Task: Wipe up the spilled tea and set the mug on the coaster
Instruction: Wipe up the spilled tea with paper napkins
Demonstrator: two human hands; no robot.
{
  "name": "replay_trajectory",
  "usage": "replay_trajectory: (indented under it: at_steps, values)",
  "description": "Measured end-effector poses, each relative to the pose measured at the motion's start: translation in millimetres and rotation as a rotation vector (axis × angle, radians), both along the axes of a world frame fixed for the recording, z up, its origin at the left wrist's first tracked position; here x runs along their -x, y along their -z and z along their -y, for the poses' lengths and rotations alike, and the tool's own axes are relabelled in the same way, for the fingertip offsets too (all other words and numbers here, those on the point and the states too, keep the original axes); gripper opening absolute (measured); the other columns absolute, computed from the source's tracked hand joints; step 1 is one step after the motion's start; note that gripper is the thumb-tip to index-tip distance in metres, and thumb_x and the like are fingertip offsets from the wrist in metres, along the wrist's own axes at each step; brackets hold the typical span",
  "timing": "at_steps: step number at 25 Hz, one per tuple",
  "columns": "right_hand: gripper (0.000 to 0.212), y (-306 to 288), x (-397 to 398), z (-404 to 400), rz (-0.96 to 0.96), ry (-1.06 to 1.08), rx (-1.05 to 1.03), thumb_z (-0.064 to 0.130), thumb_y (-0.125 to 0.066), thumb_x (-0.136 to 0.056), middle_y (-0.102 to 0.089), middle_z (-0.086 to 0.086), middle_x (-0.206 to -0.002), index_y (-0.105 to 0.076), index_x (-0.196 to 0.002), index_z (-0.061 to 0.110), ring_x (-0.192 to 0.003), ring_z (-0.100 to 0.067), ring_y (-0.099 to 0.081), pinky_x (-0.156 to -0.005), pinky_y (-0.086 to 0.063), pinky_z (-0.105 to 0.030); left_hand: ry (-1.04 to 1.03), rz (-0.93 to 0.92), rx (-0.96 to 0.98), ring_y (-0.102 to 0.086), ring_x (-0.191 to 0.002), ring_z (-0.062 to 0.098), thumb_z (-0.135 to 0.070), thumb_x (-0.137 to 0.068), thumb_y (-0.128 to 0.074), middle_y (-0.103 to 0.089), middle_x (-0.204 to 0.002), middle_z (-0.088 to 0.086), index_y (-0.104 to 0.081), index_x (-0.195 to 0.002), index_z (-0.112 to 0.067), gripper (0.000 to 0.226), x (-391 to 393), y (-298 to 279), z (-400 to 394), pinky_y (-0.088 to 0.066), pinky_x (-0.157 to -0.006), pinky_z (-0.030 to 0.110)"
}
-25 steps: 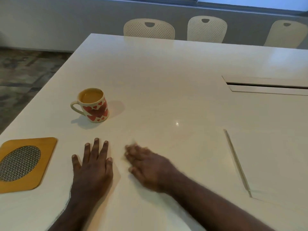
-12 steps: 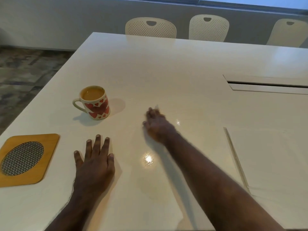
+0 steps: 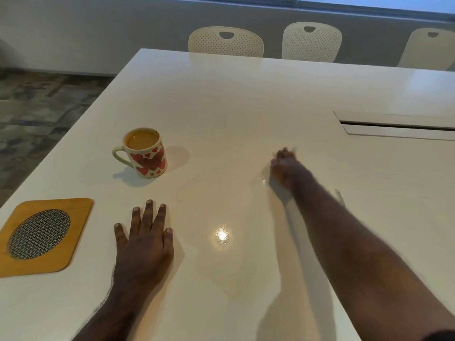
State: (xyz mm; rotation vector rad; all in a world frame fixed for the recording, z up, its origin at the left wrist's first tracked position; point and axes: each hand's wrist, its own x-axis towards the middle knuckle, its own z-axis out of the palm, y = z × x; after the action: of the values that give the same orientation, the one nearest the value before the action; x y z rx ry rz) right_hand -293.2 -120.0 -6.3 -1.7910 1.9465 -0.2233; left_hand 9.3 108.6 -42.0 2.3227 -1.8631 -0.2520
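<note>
Your right hand (image 3: 286, 166), fingers bunched on something too blurred to name, works the worktop (image 3: 246, 99); your left hand (image 3: 144, 244) lies flat and spread; the heart-printed mug (image 3: 145, 153) stands off the coaster (image 3: 41, 236) at its 1 o'clock, so that step remains.

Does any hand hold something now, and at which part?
Left hand lies flat, holding nothing. Right hand is curled and blurred; a hold cannot be told.
</note>
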Motion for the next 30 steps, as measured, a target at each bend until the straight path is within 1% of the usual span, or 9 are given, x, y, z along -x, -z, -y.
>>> replay_trajectory:
  at_steps: [4,9,11,14,17,21,23,27,30]
  values:
    - [0.066,-4,-6,-1,-0.044,0.104,-0.016,0.039,-0.036,-0.098,-0.018,-0.011,-0.162,-0.02,-0.154,0.009,-0.147,-0.032,-0.019,-0.118,-0.022,-0.046,-0.006,-0.002,-0.012,0.014,-0.15,0.021,-0.051,-0.091,-0.001,0.015,-0.162,-0.004,0.007,-0.154,-0.033,0.066,3,0,2,0.007,-0.117,0.057]
    - [0.065,18,-82,-81,-0.11,-0.54,0.085,0.045,-0.022,-0.101,-0.002,-0.004,-0.165,-0.016,-0.155,0.009,-0.152,-0.022,0.0,-0.12,-0.01,-0.039,0.013,0.026,-0.014,0.009,-0.151,0.023,-0.05,-0.091,0.001,0.01,-0.164,-0.001,0.004,-0.154,-0.031,0.067,-1,1,1,0.002,-0.118,0.059]
    - [0.06,18,-46,-74,-0.093,-0.455,0.107,0.04,-0.022,-0.103,-0.004,-0.003,-0.165,-0.019,-0.155,0.011,-0.152,-0.019,-0.002,-0.121,-0.01,-0.038,0.029,0.07,-0.008,0.006,-0.151,0.026,-0.048,-0.092,0.001,0.007,-0.164,0.002,0.002,-0.155,-0.029,0.066,-1,1,0,0.0,-0.117,0.06]
    - [0.053,7,33,-49,-0.118,-0.081,-0.001,0.034,-0.028,-0.104,-0.013,-0.008,-0.164,-0.031,-0.151,0.011,-0.151,-0.023,-0.01,-0.121,-0.015,-0.04,-0.004,-0.018,-0.013,0.01,-0.15,0.02,-0.051,-0.093,-0.002,0.01,-0.163,-0.005,0.002,-0.154,-0.034,0.064,-1,0,2,0.005,-0.118,0.057]
    - [0.058,1,64,-54,-0.16,-0.042,-0.059,0.038,-0.022,-0.104,0.0,-0.006,-0.165,-0.021,-0.155,0.01,-0.152,-0.019,0.003,-0.122,-0.008,-0.045,-0.004,-0.028,-0.004,0.01,-0.15,0.02,-0.051,-0.093,-0.004,0.008,-0.164,-0.005,0.001,-0.155,-0.033,0.064,0,-1,2,0.005,-0.118,0.057]
    - [0.063,7,38,-131,-0.139,-0.188,-0.015,0.041,-0.024,-0.104,0.008,-0.004,-0.165,-0.007,-0.156,0.01,-0.151,-0.018,0.012,-0.122,-0.003,-0.039,0.002,0.007,0.01,0.005,-0.151,0.023,-0.05,-0.092,-0.004,0.004,-0.165,-0.001,-0.003,-0.155,-0.031,0.066,1,0,2,0.002,-0.118,0.059]
    - [0.064,7,7,-191,-0.122,-0.391,0.075,0.043,-0.024,-0.103,0.006,-0.006,-0.164,-0.012,-0.155,0.008,-0.151,-0.022,0.009,-0.122,-0.001,-0.036,0.004,-0.027,-0.001,0.009,-0.151,0.021,-0.051,-0.092,-0.004,0.007,-0.164,-0.003,-0.001,-0.155,-0.032,0.066,0,0,3,0.005,-0.118,0.058]
    - [0.062,12,-50,-296,-0.16,-0.872,0.219,0.052,-0.036,-0.092,-0.039,-0.004,-0.155,-0.053,-0.14,0.017,-0.143,-0.022,-0.036,-0.111,-0.037,-0.039,0.006,-0.049,-0.002,0.012,-0.15,0.019,-0.05,-0.093,-0.007,0.009,-0.164,-0.004,0.001,-0.155,-0.031,0.065,1,-3,0,0.007,-0.118,0.056]
    - [0.058,4,-31,-271,-0.197,-0.771,0.224,0.045,-0.029,-0.101,-0.015,0.0,-0.162,-0.034,-0.152,0.018,-0.15,-0.016,-0.014,-0.12,-0.023,-0.035,0.01,-0.051,-0.003,0.013,-0.15,0.018,-0.051,-0.092,-0.005,0.009,-0.163,-0.005,0.002,-0.155,-0.032,0.066,2,-5,-1,0.008,-0.118,0.055]
